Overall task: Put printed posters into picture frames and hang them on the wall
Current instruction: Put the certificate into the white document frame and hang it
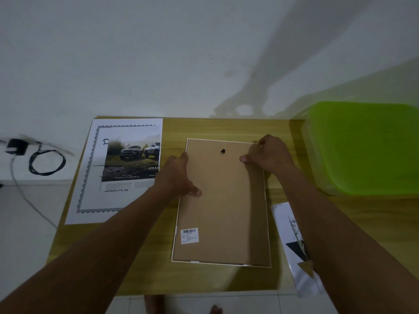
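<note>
One picture frame (223,205) lies face-down, brown backing up, between two posters (118,168) on the desk (226,128); left hand (179,177) fingers grip its edge, right hand (269,155) fingers pinch its corner.

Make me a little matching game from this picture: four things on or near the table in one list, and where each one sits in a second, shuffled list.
Things:
1. picture frame
2. car poster
3. green tub
4. black cable

Places:
A. on the floor, left of the table
B. right end of the table
C. face down in the middle, a hand on each side edge
D. left part of the table, flat

Pairs: 1-C, 2-D, 3-B, 4-A
</note>
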The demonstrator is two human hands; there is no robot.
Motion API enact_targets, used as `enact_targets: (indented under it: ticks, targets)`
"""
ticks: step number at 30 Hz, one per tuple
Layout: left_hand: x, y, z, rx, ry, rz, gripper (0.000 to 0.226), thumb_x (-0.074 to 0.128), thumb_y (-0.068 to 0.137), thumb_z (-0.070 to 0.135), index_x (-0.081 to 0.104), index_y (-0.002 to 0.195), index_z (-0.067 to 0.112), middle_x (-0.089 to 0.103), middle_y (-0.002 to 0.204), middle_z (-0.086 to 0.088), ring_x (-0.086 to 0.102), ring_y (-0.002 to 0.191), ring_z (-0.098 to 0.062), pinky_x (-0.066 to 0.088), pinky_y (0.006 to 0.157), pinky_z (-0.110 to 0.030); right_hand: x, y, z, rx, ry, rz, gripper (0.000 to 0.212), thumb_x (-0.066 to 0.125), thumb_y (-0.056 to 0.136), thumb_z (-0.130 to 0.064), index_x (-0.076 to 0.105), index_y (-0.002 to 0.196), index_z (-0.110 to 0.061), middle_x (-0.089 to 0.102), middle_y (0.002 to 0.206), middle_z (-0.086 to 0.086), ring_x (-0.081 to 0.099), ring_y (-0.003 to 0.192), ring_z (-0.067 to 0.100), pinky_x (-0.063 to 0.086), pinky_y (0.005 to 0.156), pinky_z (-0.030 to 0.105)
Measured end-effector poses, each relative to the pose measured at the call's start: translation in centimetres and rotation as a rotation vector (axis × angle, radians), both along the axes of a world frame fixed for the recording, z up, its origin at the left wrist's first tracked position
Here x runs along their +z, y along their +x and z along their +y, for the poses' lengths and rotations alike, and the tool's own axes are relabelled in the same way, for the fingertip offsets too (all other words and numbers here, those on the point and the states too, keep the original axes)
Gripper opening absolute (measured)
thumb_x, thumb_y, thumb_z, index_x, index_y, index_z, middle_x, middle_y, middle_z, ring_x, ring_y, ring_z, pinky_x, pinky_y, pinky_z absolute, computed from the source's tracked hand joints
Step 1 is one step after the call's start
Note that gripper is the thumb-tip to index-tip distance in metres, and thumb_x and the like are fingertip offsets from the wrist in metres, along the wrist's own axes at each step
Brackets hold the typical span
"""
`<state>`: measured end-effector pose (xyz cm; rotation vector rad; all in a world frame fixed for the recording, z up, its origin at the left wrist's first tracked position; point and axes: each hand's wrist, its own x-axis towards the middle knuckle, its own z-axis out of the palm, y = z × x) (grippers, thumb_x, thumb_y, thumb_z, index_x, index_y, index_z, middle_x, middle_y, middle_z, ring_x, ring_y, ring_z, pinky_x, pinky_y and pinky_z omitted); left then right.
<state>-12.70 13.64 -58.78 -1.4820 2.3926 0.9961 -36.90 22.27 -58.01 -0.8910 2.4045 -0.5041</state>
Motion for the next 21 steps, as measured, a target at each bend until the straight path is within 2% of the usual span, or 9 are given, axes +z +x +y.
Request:
enact_targets:
  ticks: [2,5,7,9,12,15,18,21]
  targets:
    - [0.0,0.0,0.0,-0.006,0.003,-0.020,0.118,0.095,0.048,0.038,0.029,0.144,0.015,0.043,0.128,-0.009,0.050,0.116,-0.030,0.048,0.094,-0.044,0.4,-0.3,-0.1,-0.034,-0.002,-0.062,0.087,0.091,0.058,-0.045,0.053,0.124,-0.004,0.056,0.128,0.011,0.052,0.101,0.021,0.043,0.076,0.031]
    - [0.0,-0.1,0.0,-0.002,0.004,-0.025,0.120,0.095,0.047,0.038,0.029,0.145,0.015,0.042,0.129,-0.010,0.050,0.117,-0.031,0.048,0.094,-0.046,0.4,-0.7,-0.2,-0.100,-0.049,-0.143,0.088,0.093,0.056,-0.042,0.048,0.125,-0.009,0.052,0.131,0.009,0.053,0.114,0.025,0.047,0.084,0.035]
    - [0.0,-0.2,-0.1,0.005,0.015,-0.023,0.121,0.095,0.048,0.036,0.028,0.146,0.015,0.042,0.130,-0.011,0.049,0.119,-0.032,0.048,0.096,-0.047,0.4,-0.7,-0.1,-0.131,-0.076,-0.174,0.084,0.093,0.056,-0.041,0.045,0.119,-0.015,0.051,0.127,0.008,0.052,0.114,0.027,0.050,0.088,0.040]
    - [-0.1,-0.2,-0.2,0.033,0.040,0.000,0.123,0.096,0.046,0.034,0.029,0.146,0.014,0.044,0.130,-0.011,0.051,0.117,-0.032,0.049,0.095,-0.047,0.6,-0.4,0.1,-0.150,-0.127,-0.275,0.079,0.092,0.062,-0.033,0.040,0.119,-0.017,0.050,0.125,0.006,0.052,0.110,0.026,0.048,0.085,0.038]
    - [-0.1,-0.2,-0.3,0.085,0.084,0.055,0.126,0.097,0.040,0.033,0.031,0.146,0.013,0.051,0.127,-0.012,0.055,0.113,-0.033,0.051,0.093,-0.049,0.3,0.1,0.8,-0.179,-0.213,-0.413,0.081,0.090,0.067,-0.013,0.039,0.131,-0.018,0.049,0.127,0.006,0.054,0.109,0.024,0.048,0.087,0.035]
    - [-0.5,0.0,-0.3,0.114,0.098,0.091,0.131,0.098,0.035,0.034,0.031,0.147,0.014,0.052,0.128,-0.012,0.055,0.115,-0.034,0.052,0.092,-0.049,-0.1,0.4,1.8,-0.284,-0.363,-0.562,0.077,0.083,0.069,0.004,0.044,0.133,-0.014,0.058,0.125,0.009,0.062,0.100,0.020,0.051,0.075,0.030]
    - [-0.5,-0.1,-0.1,0.118,0.086,0.084,0.131,0.097,0.042,0.031,0.025,0.150,0.013,0.046,0.135,-0.014,0.051,0.119,-0.034,0.050,0.096,-0.049,0.0,0.9,3.0,-0.289,-0.417,-0.658,0.069,0.079,0.074,0.004,0.048,0.132,-0.019,0.067,0.117,0.006,0.066,0.096,0.018,0.051,0.071,0.028]
    - [-0.7,-0.2,-0.1,0.120,0.064,0.087,0.130,0.097,0.044,0.034,0.025,0.150,0.013,0.047,0.132,-0.015,0.052,0.117,-0.034,0.051,0.094,-0.050,-0.3,1.5,4.5,-0.186,-0.343,-0.701,0.092,0.077,0.077,0.003,0.033,0.148,-0.037,0.068,0.114,-0.001,0.066,0.102,0.016,0.054,0.087,0.035]
